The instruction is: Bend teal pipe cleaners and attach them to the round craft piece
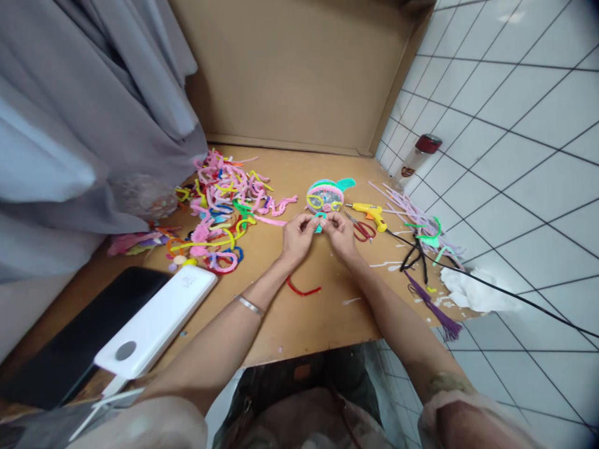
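Observation:
Between my two hands, at the middle of the table, is a bent piece of teal pipe cleaner [320, 216]. The fingertips of my left hand [299, 238] pinch it from the left. From the other side my right hand [340, 234] pinches it too, and the hands almost touch. Just beyond them stands a round pipe-cleaner ornament [324, 196] with a pink rim, yellow loops and a green leaf-like piece at its upper right. Red-handled scissors [364, 231] lie right of my right hand, beside a yellow glue gun [372, 214]. A red pipe cleaner [303, 292] lies nearer me.
A heap of coloured pipe cleaners [219, 193] covers the left. A white power bank [156, 321] and black slab [88, 330] lie front left. On the right are lilac stems [402, 202], a black cord [449, 269], a purple tassel [435, 310], white tissue [475, 290] and a bottle [418, 161].

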Demonstrator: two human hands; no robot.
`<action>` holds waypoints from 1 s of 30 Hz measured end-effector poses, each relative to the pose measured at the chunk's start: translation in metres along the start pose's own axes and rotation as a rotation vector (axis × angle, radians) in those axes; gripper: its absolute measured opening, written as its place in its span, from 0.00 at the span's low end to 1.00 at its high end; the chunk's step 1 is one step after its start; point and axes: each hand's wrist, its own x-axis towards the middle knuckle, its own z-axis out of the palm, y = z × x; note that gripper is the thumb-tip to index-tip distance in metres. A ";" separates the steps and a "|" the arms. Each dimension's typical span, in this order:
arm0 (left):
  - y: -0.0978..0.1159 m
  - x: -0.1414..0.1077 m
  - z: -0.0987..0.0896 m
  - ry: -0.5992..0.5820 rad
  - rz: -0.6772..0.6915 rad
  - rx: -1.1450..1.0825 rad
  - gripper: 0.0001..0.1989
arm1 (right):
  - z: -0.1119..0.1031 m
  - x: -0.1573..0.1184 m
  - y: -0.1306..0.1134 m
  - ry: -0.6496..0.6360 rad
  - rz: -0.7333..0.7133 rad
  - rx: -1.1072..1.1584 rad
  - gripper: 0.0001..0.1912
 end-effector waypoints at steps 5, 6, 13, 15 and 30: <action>-0.004 0.001 0.001 0.023 -0.027 -0.003 0.12 | 0.000 -0.002 0.006 0.002 0.028 0.027 0.18; -0.005 0.002 0.000 0.021 -0.033 0.002 0.13 | 0.000 -0.002 0.008 -0.001 0.030 0.041 0.18; -0.001 0.001 -0.001 0.009 -0.033 0.038 0.15 | 0.000 -0.003 0.009 0.006 0.084 0.108 0.19; 0.001 0.001 -0.001 0.008 -0.023 0.039 0.16 | -0.001 -0.003 0.007 0.006 0.090 0.109 0.20; 0.000 0.002 0.001 0.008 0.009 0.110 0.14 | -0.002 -0.005 0.000 -0.002 0.116 0.109 0.20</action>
